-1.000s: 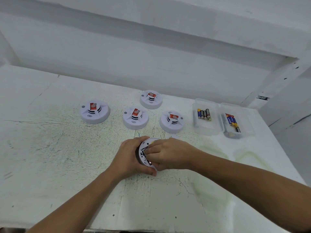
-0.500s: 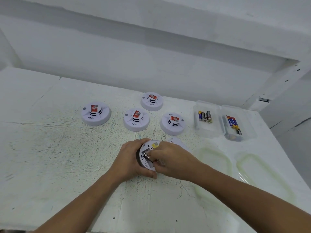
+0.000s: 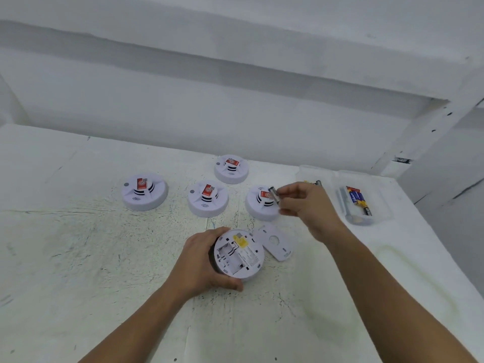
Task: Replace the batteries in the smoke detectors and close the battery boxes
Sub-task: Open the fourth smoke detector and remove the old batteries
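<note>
My left hand [image 3: 201, 263] grips a white smoke detector [image 3: 239, 255], tilted on its edge with its open battery compartment facing me. The compartment looks empty. Its loose cover [image 3: 276, 241] lies flat on the table just right of it. My right hand [image 3: 305, 203] is raised above the table and pinches a grey battery [image 3: 273, 195] in front of another detector [image 3: 262, 204]. Two clear boxes stand at the right: one [image 3: 311, 176] mostly hidden behind my right hand, the other [image 3: 362, 203] holding several blue and yellow batteries.
Three more white detectors with red labels sit face up: far left [image 3: 144, 191], middle [image 3: 208, 197], and back [image 3: 231, 169]. The white table [image 3: 78, 258] ends at a wall behind and an edge at the right.
My right hand has lifted away from the held detector, up and to the right, taking a battery out with it. The compartment and loose cover are now exposed.
</note>
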### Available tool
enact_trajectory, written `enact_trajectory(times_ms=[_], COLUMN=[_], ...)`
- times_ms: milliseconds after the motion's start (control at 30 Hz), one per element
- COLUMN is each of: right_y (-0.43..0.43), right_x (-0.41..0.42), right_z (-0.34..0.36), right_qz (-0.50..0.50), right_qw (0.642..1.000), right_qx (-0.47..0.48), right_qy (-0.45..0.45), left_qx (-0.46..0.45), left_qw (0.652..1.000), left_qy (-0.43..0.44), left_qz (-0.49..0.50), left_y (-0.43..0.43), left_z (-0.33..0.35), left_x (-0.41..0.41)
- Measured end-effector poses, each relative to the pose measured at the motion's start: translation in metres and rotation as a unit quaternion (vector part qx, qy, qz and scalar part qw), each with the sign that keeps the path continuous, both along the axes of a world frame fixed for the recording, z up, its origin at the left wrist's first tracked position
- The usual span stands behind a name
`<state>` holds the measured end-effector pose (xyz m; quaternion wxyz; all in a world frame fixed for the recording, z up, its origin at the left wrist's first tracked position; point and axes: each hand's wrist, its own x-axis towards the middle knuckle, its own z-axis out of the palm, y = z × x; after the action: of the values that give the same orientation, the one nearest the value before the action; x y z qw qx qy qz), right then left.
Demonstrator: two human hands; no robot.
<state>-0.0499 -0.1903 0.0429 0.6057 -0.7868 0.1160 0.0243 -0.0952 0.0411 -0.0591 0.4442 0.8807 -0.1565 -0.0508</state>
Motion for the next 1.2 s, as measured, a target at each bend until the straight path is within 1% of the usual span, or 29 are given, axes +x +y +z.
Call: enact_trajectory(times_ms=[33,100,167,200,300,400,567,633,700,833,933,1033,1100,1200], right_y=[-0.014,-0.038,-0.055,-0.06,-0.066,-0.069,-0.066,-0.067,-0.072,-0.082,-0.088,-0.096,-0.109,-0.136], right_x=[0.009,0.022,0.029,0.032,0.046,0.058,0.068,0.071,0.077,0.08,0.08,0.077,0.075,0.073], right_z=[0.001,0.002,0.003,0.003,-0.009,-0.024,-0.035,-0.038,-0.042,-0.041,-0.036,-0.025,-0.016,-0.002], right_qz=[-0.038,-0.097,-0.12,-0.12,-0.091,-0.068,-0.039,-0.039,-0.04,-0.069,-0.095,-0.119,-0.14,-0.175], right_qw=[0.999,0.988,0.967,0.959,0.938,0.916,0.9,0.895,0.902,0.937,0.954,0.975,0.981,0.975], right_qx=[-0.019,-0.118,-0.221,-0.256,-0.328,-0.386,-0.417,-0.424,-0.411,-0.318,-0.26,-0.173,-0.135,-0.138], right_qy=[-0.015,-0.034,-0.025,-0.008,0.057,0.086,0.121,0.129,0.123,0.125,0.118,0.072,0.029,-0.015], left_qx=[0.001,0.003,0.002,0.002,0.005,0.008,0.012,0.012,0.011,0.002,-0.008,-0.023,-0.03,-0.034], left_qw=[1.0,1.0,1.0,1.0,1.0,1.0,1.0,1.0,1.0,1.0,1.0,1.0,0.999,0.999], left_qy=[-0.002,-0.002,0.001,0.001,0.0,-0.001,0.004,0.006,0.006,-0.004,-0.006,-0.003,-0.007,-0.013], left_qz=[0.0,0.001,0.002,0.002,0.0,0.002,0.003,0.003,0.004,0.006,0.009,0.015,0.018,0.016], left_y=[0.0,-0.001,-0.001,-0.002,-0.003,-0.003,-0.004,-0.003,-0.004,-0.004,-0.005,-0.005,-0.005,-0.006], left_z=[0.001,0.003,0.005,0.007,0.009,0.009,0.011,0.011,0.011,0.012,0.009,0.005,0.003,0.002], left_x=[0.0,-0.001,-0.001,-0.001,-0.002,-0.002,-0.002,-0.002,-0.003,-0.004,-0.003,0.0,0.0,0.001])
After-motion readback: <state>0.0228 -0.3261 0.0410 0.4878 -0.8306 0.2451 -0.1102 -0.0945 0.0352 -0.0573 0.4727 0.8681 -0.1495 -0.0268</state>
